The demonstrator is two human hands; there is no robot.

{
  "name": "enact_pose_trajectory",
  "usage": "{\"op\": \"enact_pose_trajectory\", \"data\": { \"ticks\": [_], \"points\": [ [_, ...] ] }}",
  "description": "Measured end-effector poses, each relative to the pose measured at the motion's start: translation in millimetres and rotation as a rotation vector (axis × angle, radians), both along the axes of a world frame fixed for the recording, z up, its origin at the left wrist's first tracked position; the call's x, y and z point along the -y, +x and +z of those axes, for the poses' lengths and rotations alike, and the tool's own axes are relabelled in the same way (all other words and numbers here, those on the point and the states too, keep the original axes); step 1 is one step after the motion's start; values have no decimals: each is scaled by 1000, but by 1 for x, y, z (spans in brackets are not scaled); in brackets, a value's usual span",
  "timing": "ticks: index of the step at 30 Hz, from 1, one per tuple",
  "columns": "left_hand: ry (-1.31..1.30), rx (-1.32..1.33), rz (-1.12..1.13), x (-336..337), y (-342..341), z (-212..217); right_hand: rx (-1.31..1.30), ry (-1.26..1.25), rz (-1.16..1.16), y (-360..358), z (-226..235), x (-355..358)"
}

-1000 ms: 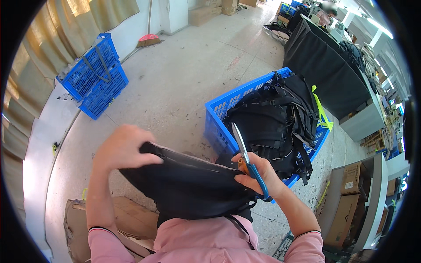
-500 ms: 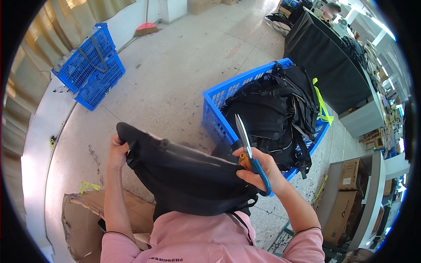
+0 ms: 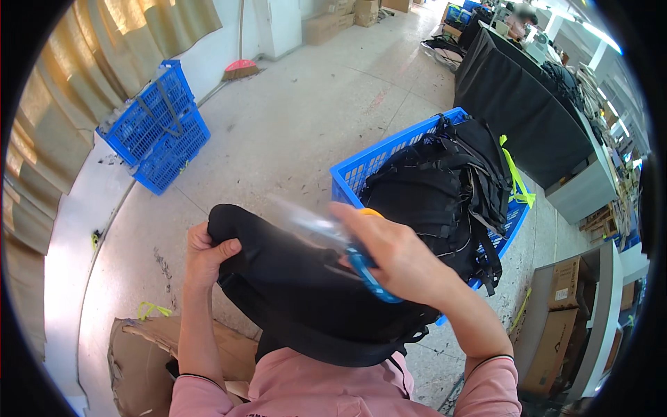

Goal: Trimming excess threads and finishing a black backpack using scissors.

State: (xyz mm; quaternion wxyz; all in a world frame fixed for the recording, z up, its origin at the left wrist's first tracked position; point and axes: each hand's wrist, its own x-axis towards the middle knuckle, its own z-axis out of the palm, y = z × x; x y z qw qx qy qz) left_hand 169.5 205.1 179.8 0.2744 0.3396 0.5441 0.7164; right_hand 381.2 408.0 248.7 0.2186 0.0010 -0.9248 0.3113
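A black fabric bag [image 3: 299, 285] lies across my lap, its upper edge raised. My left hand [image 3: 207, 257] is closed on the bag's upper left corner, thumb on the near face. In my right hand [image 3: 396, 254] is a pair of scissors [image 3: 374, 276] with blue and orange handles. Their blades are smeared by motion and point up and left, over the bag's upper edge. Whether the blades touch the fabric, I cannot tell. The bag's underside and part of its right end are hidden.
Just beyond my right hand stands a blue plastic crate [image 3: 347, 177] heaped with black backpacks [image 3: 438, 181]. Stacked blue crates [image 3: 167, 128] are at the far left. A torn cardboard box [image 3: 139, 361] sits near my left arm; a shelf [image 3: 601, 313] with cartons is at right.
My right hand has moved left and turned over, swinging the scissors across the bag's upper edge. My left hand still grips the corner, its thumb now showing in front.
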Motion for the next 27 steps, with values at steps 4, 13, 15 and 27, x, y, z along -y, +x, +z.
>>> {"op": "enact_pose_trajectory", "data": {
  "ticks": [4, 13, 15, 27],
  "points": [
    [-78, 40, 76, -8, 1, -6, -190, 417, 41, -4, -11, 31],
    [12, 111, 88, 10, -18, -27, 98, 345, -5, 69, -22, 27],
    [29, 103, 73, 16, -23, -35, 131, 225, -171, 81, -15, -2],
    [139, 152, 51, 21, -21, -42, 421, 215, -118, 81, -14, -31]
  ]
}}
